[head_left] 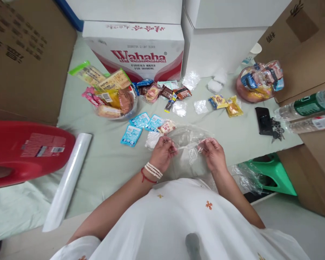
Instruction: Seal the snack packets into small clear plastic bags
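A clear plastic bag (190,135) is stretched between my two hands, close to my body at the table's front edge. My left hand (162,153) pinches its left side; a beaded bracelet and a red cord circle that wrist. At the other side, my right hand (214,153) pinches the bag between thumb and fingers. Just beyond my left hand lie a small wrapped snack (167,126) with red print and a folded clear plastic piece (153,140). Several blue sachets (131,135) are spread to the left of these.
A snack-filled bowl (134,112) stands at left, another bowl (242,90) at right. Wrapped snacks (218,102) lie between them. Behind is a Wahaha carton (137,54). A red container (29,151) and white roll (67,180) lie left; keys (277,130) and bottles (308,106) are right.
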Demonstrator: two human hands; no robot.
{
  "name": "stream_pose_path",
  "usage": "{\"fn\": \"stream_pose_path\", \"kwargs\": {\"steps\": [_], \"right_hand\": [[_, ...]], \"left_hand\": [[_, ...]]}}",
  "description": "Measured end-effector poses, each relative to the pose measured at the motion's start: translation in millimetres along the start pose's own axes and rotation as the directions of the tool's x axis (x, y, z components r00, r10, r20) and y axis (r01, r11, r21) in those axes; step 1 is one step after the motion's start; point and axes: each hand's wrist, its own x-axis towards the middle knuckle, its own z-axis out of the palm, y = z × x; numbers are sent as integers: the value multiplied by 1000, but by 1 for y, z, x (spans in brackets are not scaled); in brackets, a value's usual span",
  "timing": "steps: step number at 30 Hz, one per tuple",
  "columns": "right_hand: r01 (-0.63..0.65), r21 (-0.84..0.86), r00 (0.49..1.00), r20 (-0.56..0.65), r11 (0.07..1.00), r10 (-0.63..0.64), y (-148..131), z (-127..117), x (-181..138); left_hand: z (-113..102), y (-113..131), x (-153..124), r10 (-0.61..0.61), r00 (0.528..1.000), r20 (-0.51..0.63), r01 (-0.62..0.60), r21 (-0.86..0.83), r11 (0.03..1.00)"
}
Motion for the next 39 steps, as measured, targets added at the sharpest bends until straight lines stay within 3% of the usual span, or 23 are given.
{"fn": "stream_pose_path", "kwargs": {"steps": [4,7,9,10,11,13,14,16,18,19,21,23,26,28,29,31,33,36,39], "right_hand": [[-130,-50,988,71,990,134,-14,-21,23],[-147,-166,984,79,975,161,-21,-38,38],[-133,-272,981,102,953,166,-24,-46,44],[-118,-325,980,116,938,163,-26,-48,46],[-99,-371,978,132,923,158,-27,-50,47],[-53,-435,974,177,899,143,-29,-51,48],[-30,-462,970,201,886,138,-29,-50,48],[9,-517,958,248,856,140,-31,-49,49],[42,-558,944,294,829,150,-33,-49,51],[57,-567,936,317,822,153,-34,-51,52],[77,-569,929,338,818,148,-35,-60,55],[63,-585,939,310,809,151,-36,-76,58],[55,-681,931,300,731,209,-44,-103,61],[169,-787,931,325,594,165,-62,-110,66],[253,-832,940,332,494,79,-74,-108,71],[402,-882,914,369,247,-170,-102,-88,88],[515,-857,815,480,25,-325,-125,-47,112],[602,-760,726,649,-244,-229,-138,35,158],[668,-629,664,745,-398,-61,-129,107,202]], "left_hand": [[-29,14,10,72,992,-105,-51,193,980],[-49,19,9,126,979,-161,-76,283,956],[-59,21,0,271,941,-205,-151,460,875],[-62,22,-6,405,891,-205,-217,590,778],[-63,23,-13,559,812,-165,-287,721,630],[-60,26,-25,786,615,58,-401,882,248],[-56,27,-28,812,545,209,-459,885,80],[-44,29,-25,694,499,519,-598,786,-158],[-33,26,-13,443,538,717,-698,674,-243],[-31,23,-6,326,584,743,-705,664,-250],[-34,14,7,181,705,686,-640,725,-255],[-48,4,11,114,761,639,-603,761,-239],[-75,-7,3,110,722,683,-663,729,-173],[-87,-10,-6,162,695,700,-693,713,-108],[-90,-11,-9,201,694,691,-694,717,-69],[-87,-13,-10,303,714,631,-665,747,10],[-76,-17,-7,411,733,542,-610,791,45],[-59,-25,-1,500,721,480,-528,848,-53],[-53,-28,-3,502,684,529,-491,843,-219]]}}
